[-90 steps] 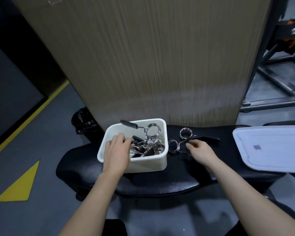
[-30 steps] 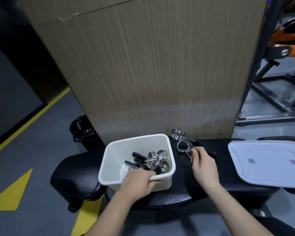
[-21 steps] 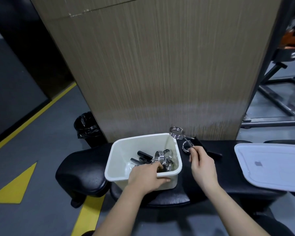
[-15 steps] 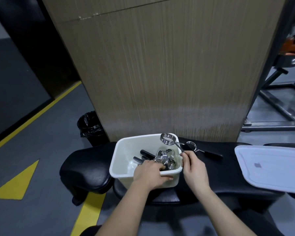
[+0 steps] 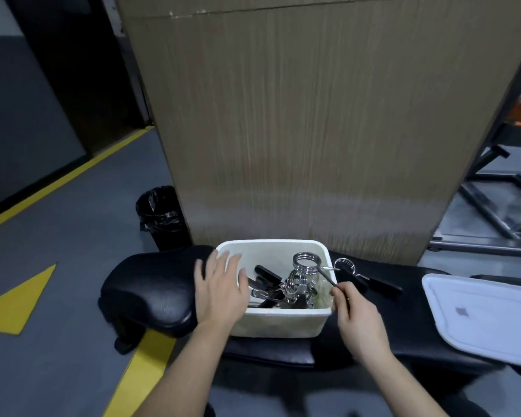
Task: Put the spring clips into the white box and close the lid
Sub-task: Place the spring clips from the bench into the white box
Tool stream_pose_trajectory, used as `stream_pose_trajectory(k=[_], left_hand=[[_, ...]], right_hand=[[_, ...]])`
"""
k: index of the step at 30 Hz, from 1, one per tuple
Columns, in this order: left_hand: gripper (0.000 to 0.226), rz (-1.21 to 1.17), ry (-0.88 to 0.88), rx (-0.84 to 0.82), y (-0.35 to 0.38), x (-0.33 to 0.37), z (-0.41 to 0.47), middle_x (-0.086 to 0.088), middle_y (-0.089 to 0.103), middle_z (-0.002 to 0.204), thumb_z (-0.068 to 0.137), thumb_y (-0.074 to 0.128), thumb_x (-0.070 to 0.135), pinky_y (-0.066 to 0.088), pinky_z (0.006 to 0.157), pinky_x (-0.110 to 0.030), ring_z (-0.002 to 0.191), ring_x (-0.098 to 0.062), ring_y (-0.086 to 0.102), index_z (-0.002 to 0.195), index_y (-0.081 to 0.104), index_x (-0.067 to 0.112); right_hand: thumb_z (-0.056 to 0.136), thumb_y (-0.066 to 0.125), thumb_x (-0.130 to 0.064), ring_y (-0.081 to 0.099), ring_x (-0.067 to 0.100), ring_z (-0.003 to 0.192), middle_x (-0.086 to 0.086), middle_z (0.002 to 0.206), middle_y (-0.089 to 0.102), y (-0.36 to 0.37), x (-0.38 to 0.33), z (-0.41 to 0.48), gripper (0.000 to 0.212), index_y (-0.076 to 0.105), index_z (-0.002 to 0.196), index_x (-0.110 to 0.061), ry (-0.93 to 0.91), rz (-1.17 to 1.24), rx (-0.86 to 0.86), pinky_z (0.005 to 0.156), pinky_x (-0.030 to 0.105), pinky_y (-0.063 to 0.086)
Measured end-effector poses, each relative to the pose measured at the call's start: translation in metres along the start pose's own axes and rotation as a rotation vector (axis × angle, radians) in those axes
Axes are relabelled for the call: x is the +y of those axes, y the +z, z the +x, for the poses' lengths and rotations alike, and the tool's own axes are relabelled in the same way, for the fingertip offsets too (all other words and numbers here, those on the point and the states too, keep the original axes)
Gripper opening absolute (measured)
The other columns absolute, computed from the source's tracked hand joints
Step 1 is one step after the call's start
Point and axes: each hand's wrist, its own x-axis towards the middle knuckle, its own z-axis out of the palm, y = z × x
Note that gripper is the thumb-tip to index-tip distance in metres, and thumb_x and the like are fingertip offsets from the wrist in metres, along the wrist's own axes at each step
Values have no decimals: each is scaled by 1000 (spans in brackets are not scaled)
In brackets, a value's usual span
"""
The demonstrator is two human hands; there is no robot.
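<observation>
The white box (image 5: 280,325) stands open on a black padded bench (image 5: 151,284), with several chrome spring clips (image 5: 295,288) with black handles inside. My right hand (image 5: 357,317) pinches the handle of one spring clip (image 5: 307,263), and its chrome coil hangs over the box's right side. Another spring clip (image 5: 348,266) lies on the bench just right of the box. My left hand (image 5: 220,288) rests with fingers spread on the box's left rim. The white lid (image 5: 481,317) lies flat on the bench at the right.
A tall wood-grain panel (image 5: 313,115) rises directly behind the bench. A black bin with a bag (image 5: 161,218) stands on the grey floor at the left. Yellow floor markings (image 5: 15,299) lie to the left, and metal gym frames (image 5: 494,212) to the right.
My right hand lifted one clip from the bench and carried it left over the box. My left hand slid from the box's front rim to its left rim.
</observation>
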Motion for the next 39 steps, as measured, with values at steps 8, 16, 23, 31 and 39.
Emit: stream_pose_trajectory(k=[8,16,23,31,39], left_hand=[[81,-42,-322,-211,-1,-1,-2,-28,18,160,94,36,49,23,117,-53,142,-40,32,157,7,7],[71,-185,-331,-134,-1,-6,-2,-17,51,137,100,29,49,46,90,-45,120,-33,51,155,17,6],[71,-233,-346,-103,-1,-8,-3,-16,52,136,100,18,54,46,90,-45,122,-33,51,155,20,9],[70,-223,-348,-137,0,-9,-1,-16,50,137,100,18,54,46,87,-45,122,-32,50,155,18,11],[70,-189,-352,-140,1,-6,-2,-18,50,136,99,18,55,46,88,-46,121,-35,50,154,19,13]], right_hand=[[98,41,-43,65,37,81,1,81,70,6,-16,4,23,48,84,-26,-76,-272,3,61,39,44],[98,49,-33,65,26,83,-3,89,68,18,-62,10,12,59,102,-26,-336,-404,48,59,34,41],[101,40,-34,65,37,95,12,99,71,87,-86,46,29,60,96,-13,-266,-558,-386,68,38,42],[96,54,-25,58,17,89,-4,94,63,47,-52,40,17,67,106,-21,-370,-146,128,76,34,49],[89,59,-16,52,43,115,23,124,53,6,77,47,43,55,130,-4,287,-201,165,95,48,44]])
